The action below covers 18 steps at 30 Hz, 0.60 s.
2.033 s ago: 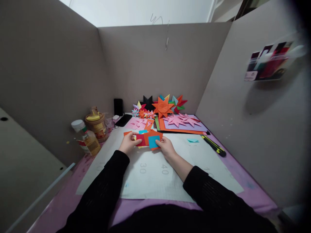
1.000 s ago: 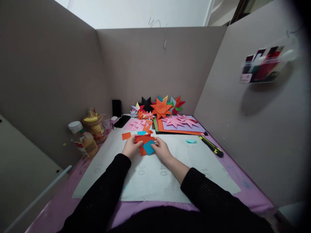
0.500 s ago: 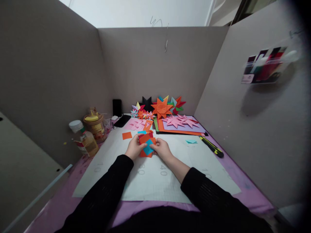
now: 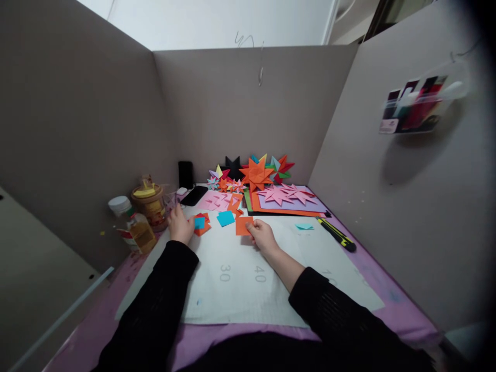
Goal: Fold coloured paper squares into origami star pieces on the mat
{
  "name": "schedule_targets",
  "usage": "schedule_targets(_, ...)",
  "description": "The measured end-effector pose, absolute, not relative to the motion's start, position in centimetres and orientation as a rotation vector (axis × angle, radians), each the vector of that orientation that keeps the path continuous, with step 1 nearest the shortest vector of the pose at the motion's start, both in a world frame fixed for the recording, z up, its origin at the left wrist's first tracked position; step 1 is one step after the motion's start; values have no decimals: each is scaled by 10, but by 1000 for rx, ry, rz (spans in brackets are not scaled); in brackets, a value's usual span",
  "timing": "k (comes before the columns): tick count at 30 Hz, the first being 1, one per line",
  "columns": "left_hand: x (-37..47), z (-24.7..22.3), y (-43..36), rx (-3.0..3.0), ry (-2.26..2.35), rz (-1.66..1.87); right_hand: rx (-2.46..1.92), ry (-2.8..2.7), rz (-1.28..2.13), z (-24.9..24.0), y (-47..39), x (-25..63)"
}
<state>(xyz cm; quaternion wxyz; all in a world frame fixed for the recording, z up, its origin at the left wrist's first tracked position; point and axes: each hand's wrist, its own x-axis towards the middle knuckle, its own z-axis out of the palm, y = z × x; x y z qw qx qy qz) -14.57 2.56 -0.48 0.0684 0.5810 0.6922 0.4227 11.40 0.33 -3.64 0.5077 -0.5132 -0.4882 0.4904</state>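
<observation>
An orange paper square (image 4: 243,226) is pinched at its right edge between the thumb and fingers of my right hand (image 4: 264,235), just over the white mat. My left hand (image 4: 180,226) is at the left, its fingers apart and holding nothing. Its thumb lies against or right beside a small pile of orange, red and blue paper squares (image 4: 203,227); whether it touches them I cannot tell. Between the two hands, blue paper squares (image 4: 226,218) lie on the mat. A folded light-blue paper piece (image 4: 304,227) rests farther right.
A yellow-black utility knife (image 4: 337,235) lies on the right. Folded paper stars (image 4: 256,173) stand at the back, with pink stars (image 4: 277,195) on stacked coloured sheets. A glue bottle (image 4: 137,232), a yellow-lidded jar (image 4: 149,204) and a phone (image 4: 195,196) are on the left.
My hands have moved apart. The orange, red and blue squares they held together now lie in a pile by my left hand, while my right hand keeps one orange square.
</observation>
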Motion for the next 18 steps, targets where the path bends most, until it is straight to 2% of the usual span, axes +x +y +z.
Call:
schedule_targets(2, -137, -6, 30, 1877, 2066, 1264, -1212, -1182, 1193, -37, 2, 113)
schedule_targets(6, -107, -7, 62, 2036, 1710, 894, -1228, -1160, 1211, -33, 1, 113)
schedule_targets(12, -91, -11, 114, 1904, 1719, 745, -1215, -1094, 1121, -24, 5, 123)
schedule_targets(18, -88, -12, 114, 1773, 1597, 792, -1167, -1010, 1088, -24, 13, 134)
